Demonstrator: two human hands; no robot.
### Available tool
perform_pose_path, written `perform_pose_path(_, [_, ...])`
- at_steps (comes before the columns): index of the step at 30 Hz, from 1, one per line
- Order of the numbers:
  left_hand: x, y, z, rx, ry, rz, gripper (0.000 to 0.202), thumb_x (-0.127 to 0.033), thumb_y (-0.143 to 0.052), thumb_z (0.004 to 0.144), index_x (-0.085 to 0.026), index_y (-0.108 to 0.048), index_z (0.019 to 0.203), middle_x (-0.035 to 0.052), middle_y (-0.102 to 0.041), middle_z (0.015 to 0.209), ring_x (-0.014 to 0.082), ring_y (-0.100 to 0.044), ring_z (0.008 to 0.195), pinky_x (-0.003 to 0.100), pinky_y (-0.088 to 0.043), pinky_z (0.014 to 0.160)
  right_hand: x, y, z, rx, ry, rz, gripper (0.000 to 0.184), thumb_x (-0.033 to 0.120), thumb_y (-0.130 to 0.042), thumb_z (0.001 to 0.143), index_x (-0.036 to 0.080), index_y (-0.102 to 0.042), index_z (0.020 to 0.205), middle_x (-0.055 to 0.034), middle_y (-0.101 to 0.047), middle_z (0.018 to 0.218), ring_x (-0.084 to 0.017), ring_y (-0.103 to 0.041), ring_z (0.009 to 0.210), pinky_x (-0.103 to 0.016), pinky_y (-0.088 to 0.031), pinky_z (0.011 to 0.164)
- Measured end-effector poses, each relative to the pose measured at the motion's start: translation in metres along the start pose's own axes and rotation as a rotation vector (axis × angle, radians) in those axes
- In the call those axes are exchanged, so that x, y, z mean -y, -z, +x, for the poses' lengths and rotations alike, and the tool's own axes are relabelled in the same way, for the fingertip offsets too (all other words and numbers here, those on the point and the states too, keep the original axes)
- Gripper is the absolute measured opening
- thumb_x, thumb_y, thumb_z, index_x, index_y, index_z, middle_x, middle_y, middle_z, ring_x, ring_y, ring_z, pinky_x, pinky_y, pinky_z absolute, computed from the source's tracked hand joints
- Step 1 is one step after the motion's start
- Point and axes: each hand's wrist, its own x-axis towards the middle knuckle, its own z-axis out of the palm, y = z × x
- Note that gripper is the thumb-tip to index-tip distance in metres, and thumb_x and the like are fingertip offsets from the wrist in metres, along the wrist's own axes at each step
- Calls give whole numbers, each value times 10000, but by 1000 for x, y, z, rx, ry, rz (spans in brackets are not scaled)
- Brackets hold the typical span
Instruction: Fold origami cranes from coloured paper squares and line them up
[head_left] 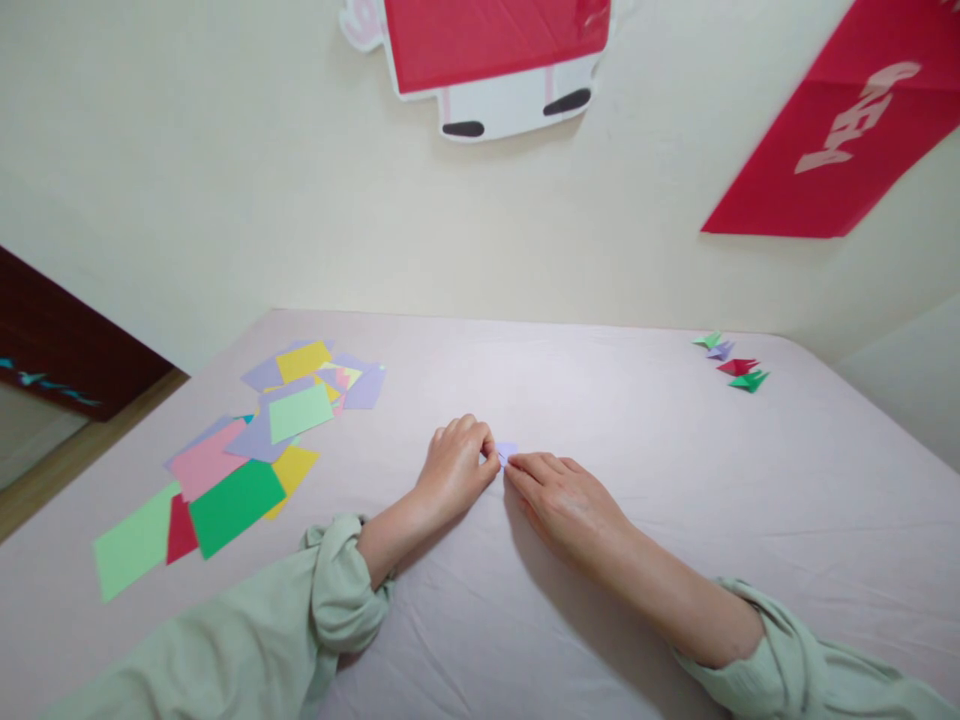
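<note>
A small lilac paper piece (507, 451) lies at the middle of the pale pink cloth-covered table (675, 480), pinched between both my hands. My left hand (455, 468) is curled into a loose fist with its fingertips closed on the paper's left side. My right hand (564, 498) rests on the cloth, its fingers pressed together on the paper's right side. Most of the paper is hidden by my fingers. Both sleeves are light green and rolled up.
A loose pile of coloured paper squares (247, 450) spreads over the left of the table. Several small folded paper shapes (731, 362) sit at the far right corner. A cream wall with red banners (840, 130) stands behind.
</note>
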Motion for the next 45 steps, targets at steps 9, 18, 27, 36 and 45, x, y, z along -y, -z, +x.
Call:
perform_pose_path(9, [7,0,-1,19,-22,-37,61,-177,-556,813,-201,-562,757,16,-588,852,181,-552,848,314,-392,760,1,0,-1,-19,-8,9,207,83,-503,910,151,-646,1044,-116,-677,1078,-224,-636,971,-371,-512,811])
perform_pose_path(18, [11,7,-11,-19,-77,-75,121,-102,-503,820,-203,-561,852,27,-589,896,193,-543,880,340,-434,804,-3,-2,0,-37,5,14,204,90,-488,917,162,-645,1027,-116,-671,1077,-222,-627,981,-359,-512,781])
perform_pose_path(27, [2,8,-25,74,-255,38,443,-23,-438,839,-234,-539,1215,66,-587,1169,208,-512,1102,385,-442,965,-4,2,2,-39,-10,24,242,79,-506,906,145,-641,1096,-126,-673,1111,-228,-632,1015,-380,-520,832])
perform_pose_path(36, [-6,10,-28,136,-226,179,440,-61,-406,879,-200,-507,1284,99,-576,1229,240,-501,1137,410,-424,987,-21,8,5,-28,-11,239,327,43,-462,884,163,-665,1110,-108,-683,1167,-206,-650,1027,-374,-520,893])
perform_pose_path(45, [-5,5,-30,118,-222,170,472,-41,-434,850,-221,-503,1281,92,-560,1242,237,-490,1154,404,-403,993,-34,8,6,-49,-34,457,334,30,-465,860,196,-645,1088,-66,-714,1037,-185,-654,954,-354,-507,872])
